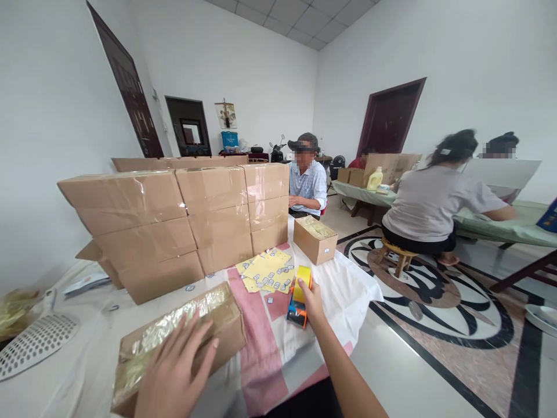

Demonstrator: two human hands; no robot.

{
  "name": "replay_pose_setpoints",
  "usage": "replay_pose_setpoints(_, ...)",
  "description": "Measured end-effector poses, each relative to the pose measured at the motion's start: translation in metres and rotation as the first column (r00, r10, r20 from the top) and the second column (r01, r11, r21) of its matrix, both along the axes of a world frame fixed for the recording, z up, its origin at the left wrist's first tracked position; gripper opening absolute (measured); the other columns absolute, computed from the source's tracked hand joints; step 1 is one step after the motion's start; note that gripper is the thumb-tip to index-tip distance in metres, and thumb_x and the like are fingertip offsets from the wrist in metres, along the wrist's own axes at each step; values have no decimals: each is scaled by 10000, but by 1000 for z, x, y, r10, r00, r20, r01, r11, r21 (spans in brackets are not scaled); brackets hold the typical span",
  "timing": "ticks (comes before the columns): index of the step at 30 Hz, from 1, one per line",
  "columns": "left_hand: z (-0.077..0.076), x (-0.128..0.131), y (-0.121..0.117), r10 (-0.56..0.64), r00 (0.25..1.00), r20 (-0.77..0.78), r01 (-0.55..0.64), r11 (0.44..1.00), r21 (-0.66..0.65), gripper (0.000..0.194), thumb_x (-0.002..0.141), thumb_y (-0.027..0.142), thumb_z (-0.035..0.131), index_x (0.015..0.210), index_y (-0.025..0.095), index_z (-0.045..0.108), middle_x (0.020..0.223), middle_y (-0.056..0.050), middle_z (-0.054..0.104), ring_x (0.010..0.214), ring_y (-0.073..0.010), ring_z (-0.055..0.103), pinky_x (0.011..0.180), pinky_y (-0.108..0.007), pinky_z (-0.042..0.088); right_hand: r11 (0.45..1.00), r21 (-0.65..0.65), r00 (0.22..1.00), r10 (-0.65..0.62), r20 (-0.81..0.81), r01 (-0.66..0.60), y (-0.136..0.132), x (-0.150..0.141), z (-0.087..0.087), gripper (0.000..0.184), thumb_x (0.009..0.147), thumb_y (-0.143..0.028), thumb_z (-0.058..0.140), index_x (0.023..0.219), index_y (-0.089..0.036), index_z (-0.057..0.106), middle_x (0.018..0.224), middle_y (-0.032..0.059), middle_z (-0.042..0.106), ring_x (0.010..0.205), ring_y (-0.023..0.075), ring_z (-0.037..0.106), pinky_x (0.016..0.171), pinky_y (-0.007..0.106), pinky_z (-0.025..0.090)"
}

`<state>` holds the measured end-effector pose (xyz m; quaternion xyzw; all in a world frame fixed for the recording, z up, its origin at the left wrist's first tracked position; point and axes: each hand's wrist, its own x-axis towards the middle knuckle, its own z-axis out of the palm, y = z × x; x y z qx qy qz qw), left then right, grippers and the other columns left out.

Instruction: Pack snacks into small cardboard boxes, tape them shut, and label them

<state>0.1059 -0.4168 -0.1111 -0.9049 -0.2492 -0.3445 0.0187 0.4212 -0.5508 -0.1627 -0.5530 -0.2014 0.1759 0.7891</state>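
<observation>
My left hand (180,354) lies flat with fingers spread on top of a long cardboard box (226,316), whose top is covered with shiny clear tape. In my right hand (312,295) is a tape dispenser (297,313) with an orange and blue body and a yellow roll, held just above or on the tablecloth; I cannot tell which. Beyond the dispenser, yellow sheets (265,271) with small stickers lie on the cloth. One small sticker (270,301) sits loose beside them.
Stacked cardboard boxes (174,220) form a wall along the table's far left. A taped box (315,239) stands near the right edge of the cloth (339,290). A person (308,180) sits across; another person (435,191) sits on a stool to the right.
</observation>
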Motion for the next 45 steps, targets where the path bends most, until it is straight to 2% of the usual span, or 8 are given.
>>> replay_pose_setpoints(2, -16, 13, -18, -182, 979, 97, 181, 983, 12, 294, 929, 346, 577, 1166, 292, 741, 1385, -62, 679, 1303, -308, 631, 1070, -478, 553, 999, 32, 999, -1, -37, 2, 1, -17, -1, 482, 795, -649, 745, 932, -188, 727, 868, 99, 782, 736, 276, 749, 655, 349, 595)
replay_pose_setpoints(5, -48, 53, -46, -338, 938, 71, 343, 937, -65, 464, 915, 345, 617, 1378, 337, 632, 1374, -62, 683, 1253, -275, 669, 1004, -397, 614, 997, 81, 993, 23, -117, -14, 6, -40, 2, 433, 813, -630, 734, 843, -198, 727, 735, 88, 751, 645, 270, 725, 596, 360, 580)
replay_pose_setpoints(8, -75, 98, -63, -232, 972, 31, 230, 928, -294, 694, 913, 493, 583, 1517, 163, 492, 1536, -170, 516, 1407, -365, 519, 1085, -517, 559, 994, 106, 988, 30, -150, -14, 15, -55, 9, 414, 819, -624, 722, 814, -210, 726, 737, 88, 752, 621, 266, 721, 596, 371, 585)
replay_pose_setpoints(11, -91, 126, -66, -160, 987, -1, 137, 850, -508, 763, 910, 549, 542, 1465, 26, 512, 1554, -254, 460, 1441, -407, 458, 1129, -577, 495, 994, 107, 984, 22, -179, -3, 24, -60, 13, 384, 806, -585, 753, 822, -202, 730, 725, 78, 753, 610, 250, 719, 577, 340, 579)
replay_pose_setpoints(17, -108, 131, -62, -171, 984, 46, 163, 772, -614, 716, 892, 509, 597, 1471, 97, 514, 1603, -214, 420, 1477, -382, 421, 1171, -590, 437, 997, 75, 980, -8, -196, 23, 33, -61, -1, 394, 768, -529, 811, 821, -144, 748, 708, 88, 762, 582, 209, 708, 546, 268, 556)
replay_pose_setpoints(26, -97, 123, -58, -184, 976, 119, 213, 679, -703, 581, 933, 511, 529, 1411, 187, 599, 1574, -154, 492, 1478, -358, 434, 1174, -559, 444, 998, 59, 992, -15, -128, 23, 32, -65, -9, 423, 758, -557, 821, 774, -140, 752, 661, 70, 738, 532, 182, 676, 542, 259, 546)
replay_pose_setpoints(36, -55, 110, -70, -233, 967, 103, 236, 662, -711, 283, 950, 437, 510, 1064, 263, 701, 1242, -103, 685, 1190, -296, 655, 995, -456, 558, 984, 180, 983, 21, -184, 13, 22, -71, -23, 410, 781, -559, 815, 844, -164, 725, 725, 60, 742, 629, 201, 702, 607, 301, 579)
replay_pose_setpoints(45, -58, 111, -68, -262, 946, 190, 315, 607, -730, 256, 958, 438, 517, 986, 267, 705, 1212, -92, 662, 1202, -280, 615, 1032, -445, 507, 965, 242, 986, 130, -108, -100, 19, -79, -19, 348, 812, -481, 806, 940, -177, 697, 796, 97, 761, 691, 236, 713, 650, 357, 591)
